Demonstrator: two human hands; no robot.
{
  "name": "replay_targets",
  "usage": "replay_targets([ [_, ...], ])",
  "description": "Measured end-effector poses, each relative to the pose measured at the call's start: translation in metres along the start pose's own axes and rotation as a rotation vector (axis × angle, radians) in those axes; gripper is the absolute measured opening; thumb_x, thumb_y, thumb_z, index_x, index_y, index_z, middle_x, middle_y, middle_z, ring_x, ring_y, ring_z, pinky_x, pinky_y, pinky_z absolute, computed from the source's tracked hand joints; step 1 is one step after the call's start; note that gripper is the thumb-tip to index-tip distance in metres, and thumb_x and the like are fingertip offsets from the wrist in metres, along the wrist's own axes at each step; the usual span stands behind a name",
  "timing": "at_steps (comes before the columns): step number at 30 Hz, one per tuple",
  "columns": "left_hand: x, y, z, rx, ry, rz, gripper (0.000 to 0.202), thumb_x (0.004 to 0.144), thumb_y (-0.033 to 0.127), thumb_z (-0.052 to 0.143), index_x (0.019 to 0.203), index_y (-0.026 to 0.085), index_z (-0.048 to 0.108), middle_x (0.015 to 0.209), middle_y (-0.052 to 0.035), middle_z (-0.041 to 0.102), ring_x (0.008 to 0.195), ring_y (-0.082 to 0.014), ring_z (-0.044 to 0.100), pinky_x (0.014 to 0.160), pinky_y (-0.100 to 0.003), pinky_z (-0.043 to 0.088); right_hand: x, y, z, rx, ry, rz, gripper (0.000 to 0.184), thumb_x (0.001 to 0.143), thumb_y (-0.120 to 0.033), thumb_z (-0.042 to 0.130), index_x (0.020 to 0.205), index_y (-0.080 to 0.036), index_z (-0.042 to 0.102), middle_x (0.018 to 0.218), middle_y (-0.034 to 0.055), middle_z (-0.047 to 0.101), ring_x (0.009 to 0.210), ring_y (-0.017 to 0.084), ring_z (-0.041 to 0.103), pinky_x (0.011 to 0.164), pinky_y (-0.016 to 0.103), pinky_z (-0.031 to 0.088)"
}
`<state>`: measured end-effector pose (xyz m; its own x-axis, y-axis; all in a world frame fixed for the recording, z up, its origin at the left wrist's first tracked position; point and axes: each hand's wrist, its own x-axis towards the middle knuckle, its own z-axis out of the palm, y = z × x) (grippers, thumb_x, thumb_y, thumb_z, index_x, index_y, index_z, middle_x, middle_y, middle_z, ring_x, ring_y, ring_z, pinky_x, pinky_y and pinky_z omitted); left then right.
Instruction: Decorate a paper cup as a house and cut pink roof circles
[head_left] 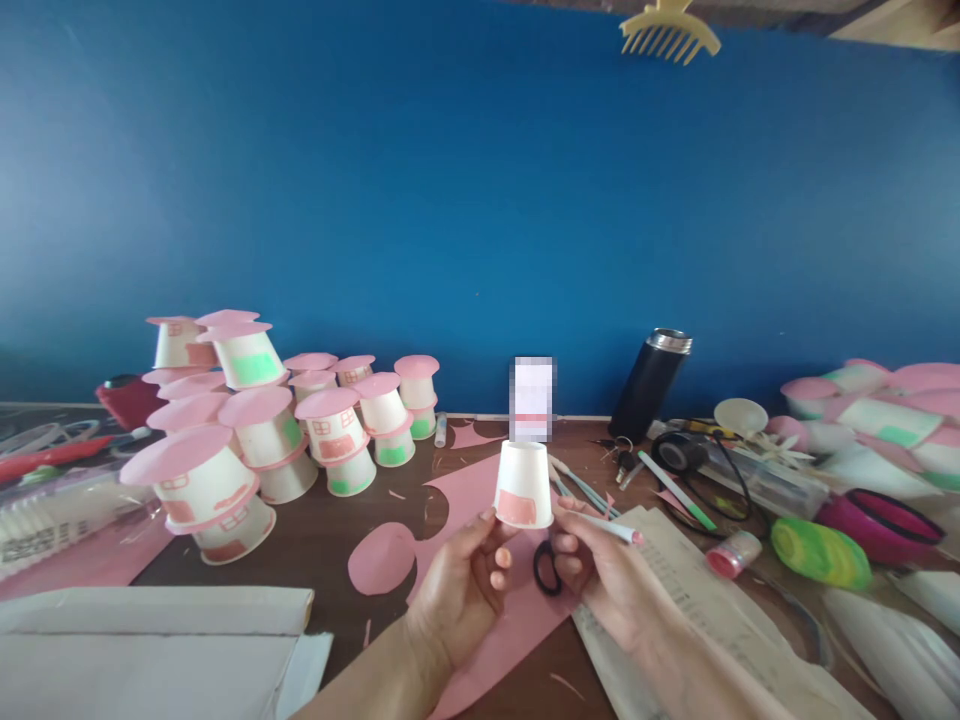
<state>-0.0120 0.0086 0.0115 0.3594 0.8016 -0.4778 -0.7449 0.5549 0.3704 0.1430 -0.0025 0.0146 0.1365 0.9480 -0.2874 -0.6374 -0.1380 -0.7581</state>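
Observation:
An upside-down white paper cup (523, 468) with a pink coloured patch low on its side is held above the table. My left hand (466, 575) grips its rim from the left with thumb and fingers. At the right side of the rim are the fingers of my right hand (600, 565), which also holds a white marker (616, 529) with a pink end. Beneath the hands lies a cut sheet of pink paper (491, 640). Black-handled scissors (547, 568) show partly beside my right fingers. A pink paper disc (381, 558) rests left of my left hand.
Stacked paper-cup houses with pink roofs (262, 425) stand at left, behind a white box (150, 640). A black flask (651, 385) leans against the blue wall. A green marker (679, 490), a small pink-ended container (733, 554) and a yellow-green object (821, 553) lie right.

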Motion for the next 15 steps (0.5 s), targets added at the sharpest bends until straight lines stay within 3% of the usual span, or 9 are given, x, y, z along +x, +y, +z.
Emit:
replay_targets([
  [4,0.000,-0.005,-0.003,0.015,-0.199,0.037,0.008,0.089,0.017,0.065,0.088,0.010,0.066,0.079,-0.0055,0.070,0.060,-0.0102,0.064,0.052,-0.018,0.054,-0.001,0.001,0.000,0.077,-0.010,0.034,0.034,0.062,-0.012,0.087,0.079,-0.019,0.058,0.061,-0.0054,0.058,0.046,0.004,0.050,0.037,0.009,0.039],
  [7,-0.001,-0.011,-0.005,0.063,-0.311,0.066,0.010,0.080,0.018,0.076,0.086,0.011,0.070,0.082,-0.0068,0.071,0.076,-0.0145,0.067,0.070,-0.023,0.057,-0.003,0.002,0.001,0.087,-0.014,0.051,0.034,0.064,-0.012,0.087,0.081,-0.019,0.059,0.058,-0.0062,0.056,0.045,0.004,0.050,0.038,0.010,0.042],
  [15,0.000,-0.019,-0.004,0.180,-0.352,0.134,0.017,0.075,0.018,0.082,0.088,0.010,0.075,0.086,-0.0086,0.075,0.081,-0.0139,0.068,0.082,-0.022,0.053,-0.008,0.002,0.007,0.068,-0.059,0.036,0.035,0.064,-0.016,0.088,0.082,-0.019,0.058,0.057,-0.0070,0.055,0.046,0.006,0.051,0.041,0.012,0.044],
])
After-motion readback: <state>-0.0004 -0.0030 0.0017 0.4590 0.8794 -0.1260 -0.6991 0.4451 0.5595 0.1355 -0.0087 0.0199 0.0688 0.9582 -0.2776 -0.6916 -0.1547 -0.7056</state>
